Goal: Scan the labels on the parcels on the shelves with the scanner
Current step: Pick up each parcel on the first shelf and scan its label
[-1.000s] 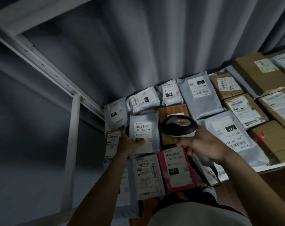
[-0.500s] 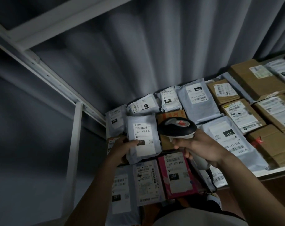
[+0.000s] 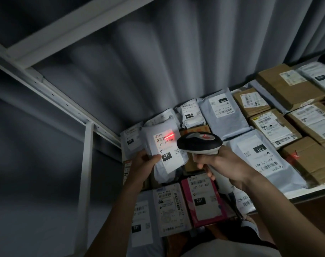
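Left hand [image 3: 145, 163] grips grey plastic mailer bag w/ white label [image 3: 162, 149], tilted up; right hand [image 3: 225, 165] grips black-and-white handheld scanner [image 3: 199, 142], red beam on barcode.

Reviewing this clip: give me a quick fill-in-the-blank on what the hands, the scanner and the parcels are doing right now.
1. The scanner is gripped by the ____ hand.
2. The left hand holds up a ____ mailer bag.
3. The scanner's ____ light line falls on that bag's label.
4. The large number on the pink parcel reads ____.

Missing words: right; grey; red; 231
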